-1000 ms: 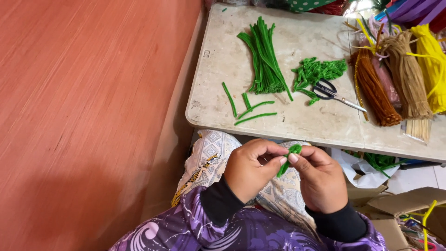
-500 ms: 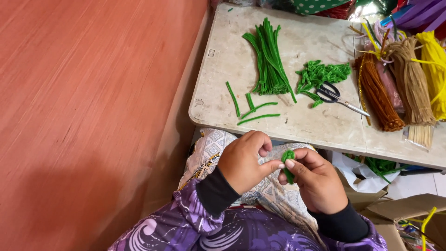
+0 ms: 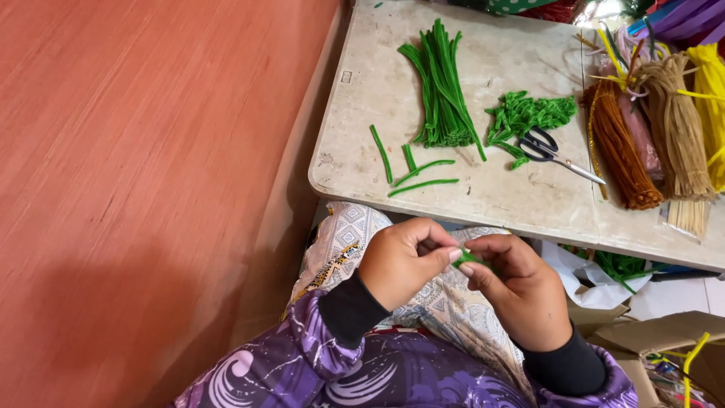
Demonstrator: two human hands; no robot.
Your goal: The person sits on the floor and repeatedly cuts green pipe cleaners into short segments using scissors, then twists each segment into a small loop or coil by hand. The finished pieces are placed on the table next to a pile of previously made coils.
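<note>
Head view, looking down over the lap. Left hand (image 3: 408, 261) and right hand (image 3: 517, 291) meet fingertip to fingertip just below the near edge of the pale stone-look table (image 3: 491, 196), above a patterned cloth (image 3: 355, 242) spread over the knees. Pinched between them is a short green fuzzy pipe-cleaner piece (image 3: 468, 258); only a small bit of it shows between thumbs and forefingers, the rest hidden inside the grip. Both hands closed on it, the left curled tight around one end, the right clamped on the other, a hold that suits bending or twisting a small wire piece close to the body, where the wrists can brace. On the table, well apart from the hands: four cut green pipe-cleaner lengths (image 3: 411, 170) laid loose near the front edge, within easy reach; behind them a long bundle of uncut green pipe cleaners (image 3: 442, 87); beside that a heap of small curled green pieces (image 3: 529, 113), with black-handled scissors (image 3: 555, 151) lying against the heap's near side. Far right, bundles of brown (image 3: 619, 143), tan (image 3: 676, 128) and yellow pipe cleaners (image 3: 710, 98) lie side by side. Open cardboard box (image 3: 664, 340) stands lower right, on the floor.
</note>
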